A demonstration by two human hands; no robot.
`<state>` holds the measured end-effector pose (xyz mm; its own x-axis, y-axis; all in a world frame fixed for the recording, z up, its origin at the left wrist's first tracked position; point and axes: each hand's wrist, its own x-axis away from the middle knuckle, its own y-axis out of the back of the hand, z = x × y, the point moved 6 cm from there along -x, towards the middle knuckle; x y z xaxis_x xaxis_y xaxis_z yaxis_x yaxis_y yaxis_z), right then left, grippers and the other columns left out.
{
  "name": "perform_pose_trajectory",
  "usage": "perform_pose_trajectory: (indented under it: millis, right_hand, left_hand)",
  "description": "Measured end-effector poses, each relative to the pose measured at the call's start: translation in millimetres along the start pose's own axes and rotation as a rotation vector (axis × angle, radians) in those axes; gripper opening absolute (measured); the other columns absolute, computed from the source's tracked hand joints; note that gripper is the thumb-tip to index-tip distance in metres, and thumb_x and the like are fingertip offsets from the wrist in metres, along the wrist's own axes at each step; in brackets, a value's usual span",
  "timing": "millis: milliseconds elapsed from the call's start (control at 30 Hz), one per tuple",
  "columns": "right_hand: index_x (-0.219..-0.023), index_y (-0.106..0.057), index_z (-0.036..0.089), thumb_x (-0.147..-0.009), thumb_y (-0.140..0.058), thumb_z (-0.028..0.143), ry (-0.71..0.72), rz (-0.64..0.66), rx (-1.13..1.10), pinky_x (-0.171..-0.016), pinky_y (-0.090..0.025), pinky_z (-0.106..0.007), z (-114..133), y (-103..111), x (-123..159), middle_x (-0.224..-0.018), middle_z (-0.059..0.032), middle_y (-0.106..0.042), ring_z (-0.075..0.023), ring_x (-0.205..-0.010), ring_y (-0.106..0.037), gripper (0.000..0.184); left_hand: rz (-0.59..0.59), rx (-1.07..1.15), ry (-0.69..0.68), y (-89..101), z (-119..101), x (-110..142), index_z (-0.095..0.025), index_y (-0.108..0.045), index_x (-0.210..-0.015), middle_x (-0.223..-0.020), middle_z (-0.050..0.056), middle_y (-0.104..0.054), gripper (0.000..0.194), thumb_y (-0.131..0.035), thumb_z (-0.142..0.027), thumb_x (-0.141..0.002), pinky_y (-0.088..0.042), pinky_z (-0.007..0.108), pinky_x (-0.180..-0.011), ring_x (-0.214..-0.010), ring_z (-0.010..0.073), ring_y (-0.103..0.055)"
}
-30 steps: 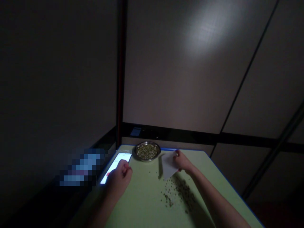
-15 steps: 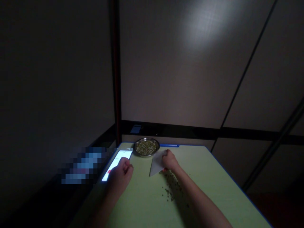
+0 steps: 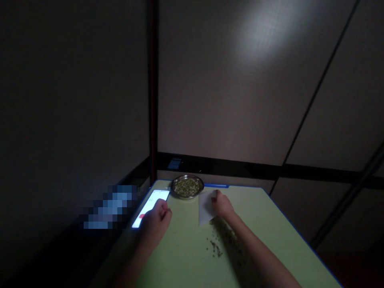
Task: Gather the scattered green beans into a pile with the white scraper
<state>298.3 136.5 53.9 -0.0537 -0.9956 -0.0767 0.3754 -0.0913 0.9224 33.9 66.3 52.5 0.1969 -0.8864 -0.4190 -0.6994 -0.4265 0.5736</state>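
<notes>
My right hand [image 3: 222, 204] is closed on a white piece of paper or card [image 3: 205, 208], which stands tilted over the table. Small dark grains [image 3: 216, 248] lie scattered on the tabletop just below it, partly under my right forearm and its shadow. My left hand [image 3: 160, 216] is curled into a loose fist beside a lit phone [image 3: 150, 206], covering its lower right part; nothing shows in its fingers. A round metal plate [image 3: 203, 187] with a layer of greenish grains or seeds [image 3: 187, 187] stands at the far edge, behind the paper.
The pale green table [image 3: 264, 236] has a blue edge. At its back edge lies a blue bar or strip [image 3: 216, 185]. Dark wardrobe-like panels [image 3: 219, 100] rise behind it. To the left is a blurred-out, pixelated patch [image 3: 111, 208].
The paper has turned more upright and shifted slightly right with my right hand. The grains under my forearm look more spread. My left hand stays closed by the phone. The view shifted slightly.
</notes>
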Motion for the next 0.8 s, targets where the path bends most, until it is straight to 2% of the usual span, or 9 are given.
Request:
perform_pose_trajectory:
  millis: [133, 300, 467, 800]
  right_hand:
    - [-0.124, -0.053, 0.009, -0.089, -0.049, 0.021, -0.005, -0.004, 0.046, -0.085, -0.046, -0.032, -23.0, 10.6, -8.9, -0.109, -0.0202, -0.069, -0.0268, -0.107, -0.065, 0.036]
    - [-0.127, -0.05, 0.009, -0.09, -0.048, 0.021, -0.042, -0.023, 0.077, -0.085, -0.046, -0.033, -51.8, 21.4, -19.7, -0.112, -0.0206, -0.068, -0.027, -0.108, -0.065, 0.039]
    - [-0.122, -0.054, 0.009, -0.09, -0.049, 0.021, -0.098, -0.042, 0.073, -0.083, -0.046, -0.032, -81.8, 28.3, -27.2, -0.111, -0.0216, -0.069, -0.0274, -0.106, -0.065, 0.035]
    - [-0.118, -0.056, 0.01, -0.089, -0.051, 0.023, -0.22, -0.054, 0.035, -0.072, -0.048, -0.024, -140.8, 38.0, -17.7, -0.104, -0.017, -0.071, -0.0221, -0.092, -0.069, 0.031]
  left_hand:
    - [-0.025, -0.034, 0.021, 3.5, 1.6, -1.8, -0.025, -0.04, -0.074, -0.051, -0.007, -0.038, 0.012, -0.047, -0.033, -0.079, -0.029, 0.024, -0.05, -0.047, 0.0132, -0.043]
    - [0.007, -0.056, 0.06, 3.8, 2.4, -3.3, -0.024, -0.042, -0.074, -0.051, -0.007, -0.042, 0.012, -0.047, -0.034, -0.078, -0.031, 0.024, -0.049, -0.047, 0.0133, -0.045]
    - [-0.036, -0.052, 0.055, 4.2, 4.2, -2.4, -0.024, -0.042, -0.074, -0.05, -0.007, -0.042, 0.014, -0.048, -0.036, -0.078, -0.031, 0.024, -0.05, -0.047, 0.0134, -0.044]
    - [-0.013, -0.11, 0.034, -1.4, 8.4, -3.0, -0.024, -0.04, -0.076, -0.051, -0.007, -0.039, 0.014, -0.044, -0.036, -0.08, -0.029, 0.023, -0.05, -0.047, 0.0126, -0.042]
